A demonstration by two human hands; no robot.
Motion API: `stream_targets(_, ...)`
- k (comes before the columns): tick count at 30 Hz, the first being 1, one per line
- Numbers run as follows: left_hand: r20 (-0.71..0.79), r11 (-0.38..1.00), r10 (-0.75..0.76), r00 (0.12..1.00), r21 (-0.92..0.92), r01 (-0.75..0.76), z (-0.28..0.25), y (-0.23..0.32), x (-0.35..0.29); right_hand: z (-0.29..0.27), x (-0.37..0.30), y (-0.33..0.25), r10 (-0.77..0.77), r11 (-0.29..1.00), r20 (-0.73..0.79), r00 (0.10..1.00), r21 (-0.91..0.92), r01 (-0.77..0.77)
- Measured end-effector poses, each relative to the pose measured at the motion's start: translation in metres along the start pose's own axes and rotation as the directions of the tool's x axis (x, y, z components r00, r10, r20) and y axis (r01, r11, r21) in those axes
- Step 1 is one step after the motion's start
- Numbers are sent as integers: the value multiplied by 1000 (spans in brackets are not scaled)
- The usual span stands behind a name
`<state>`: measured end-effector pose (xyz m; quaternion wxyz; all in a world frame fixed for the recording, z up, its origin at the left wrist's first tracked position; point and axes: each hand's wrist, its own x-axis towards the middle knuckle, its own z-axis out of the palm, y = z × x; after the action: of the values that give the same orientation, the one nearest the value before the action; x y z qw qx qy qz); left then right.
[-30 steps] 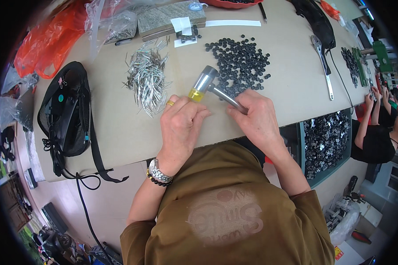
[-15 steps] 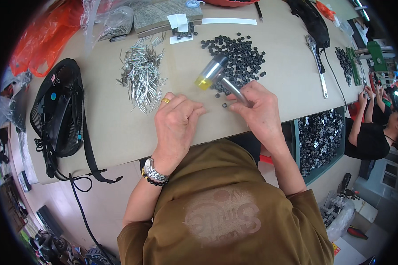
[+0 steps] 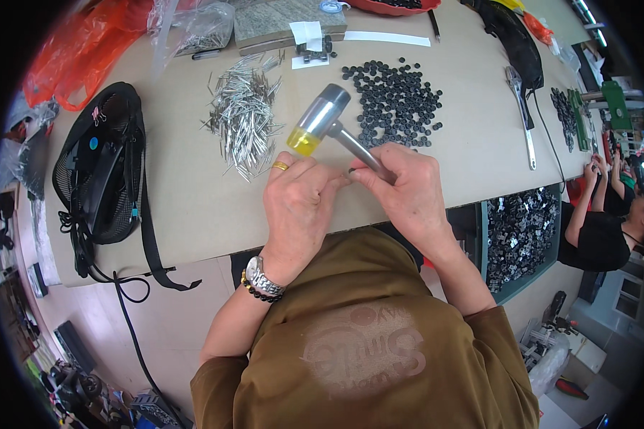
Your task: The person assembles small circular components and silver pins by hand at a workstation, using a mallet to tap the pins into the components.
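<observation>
My right hand (image 3: 413, 187) is wrapped round the handle of a mallet (image 3: 320, 118), which has a metal head with one clear yellow face and one dark face. At that hand's thumb tip sits a small black wheel-like piece (image 3: 353, 171). Thumb and forefinger of my left hand (image 3: 298, 204) are pinched together, almost touching the right fingertips; what they hold, if anything, is hidden. Beyond my left hand lies a pile of thin silver metal pins (image 3: 243, 114). A spread of small round black pieces (image 3: 397, 104) lies behind the mallet.
A black mesh bag (image 3: 100, 171) with straps is on the left, red plastic bags (image 3: 86, 53) behind it. A stone block (image 3: 279, 25) stands at the back. An adjustable wrench (image 3: 522, 118) lies right, above a green bin (image 3: 485, 250) of dark parts. Other people sit far right.
My hands have come together, the left moving right and the right slightly left. The mallet head has swung left. The black piece that lay by my right fingers is now at that thumb tip.
</observation>
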<state>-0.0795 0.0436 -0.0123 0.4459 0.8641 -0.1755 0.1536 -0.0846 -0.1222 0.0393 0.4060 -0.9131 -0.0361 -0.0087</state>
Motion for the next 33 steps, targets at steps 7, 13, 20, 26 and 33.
stream_targets(7,4,1000,-5,1000,13,5,-2,1,0,7,1,0,-56,998,73,996,-19,57)
stream_targets(13,-8,999,-11,1000,-50,10,1,-3,-1,8,1,-2,-116,990,80,990,-76,122)
stream_targets(20,10,1000,-22,1000,-14,22,-3,1,-1,8,1,0,-92,995,67,993,-43,95)
stream_targets(26,-25,999,5,1000,-53,-7,1,-2,-3,11,0,3,-204,971,60,977,-118,210)
stream_targets(33,15,996,-89,996,-18,89,1,-1,-4,11,1,0,-191,965,58,980,-174,198)
